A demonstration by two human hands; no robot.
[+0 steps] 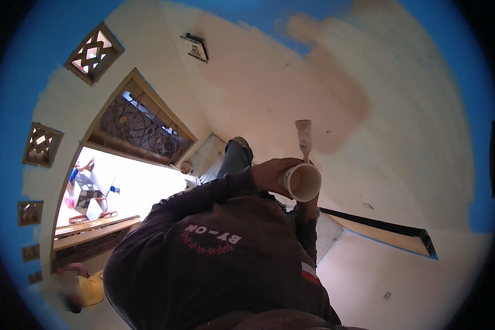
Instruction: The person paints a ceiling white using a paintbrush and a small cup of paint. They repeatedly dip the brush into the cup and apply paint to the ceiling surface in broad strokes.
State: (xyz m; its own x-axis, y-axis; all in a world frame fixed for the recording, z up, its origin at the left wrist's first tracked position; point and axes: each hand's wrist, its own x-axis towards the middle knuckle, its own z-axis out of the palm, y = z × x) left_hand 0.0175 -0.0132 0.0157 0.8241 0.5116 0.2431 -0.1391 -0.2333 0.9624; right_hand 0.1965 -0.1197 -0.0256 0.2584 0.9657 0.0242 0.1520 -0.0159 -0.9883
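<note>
My left hand (270,175) is wrapped round a white plastic cup (287,180), held in front of my chest. The cup's open mouth shows a pale inside. My right hand (309,209) is mostly hidden behind the cup. Just past the cup's far rim, a flat paintbrush (303,135) points away from me with its pale-coated bristles outward. Its handle runs down behind the cup into my right hand, whose grip is largely covered. The brush head appears against a cream-coated wall (247,82) with a darker beige patch.
Blue paint borders the cream wall. A socket box (195,48) sits on it. At left are a wooden-framed grille (143,124), lattice vents (95,53) and a bright opening. A small bucket (186,168) stands near my leg. Another person in yellow (91,289) is at lower left. A dark-edged recess (379,231) lies right.
</note>
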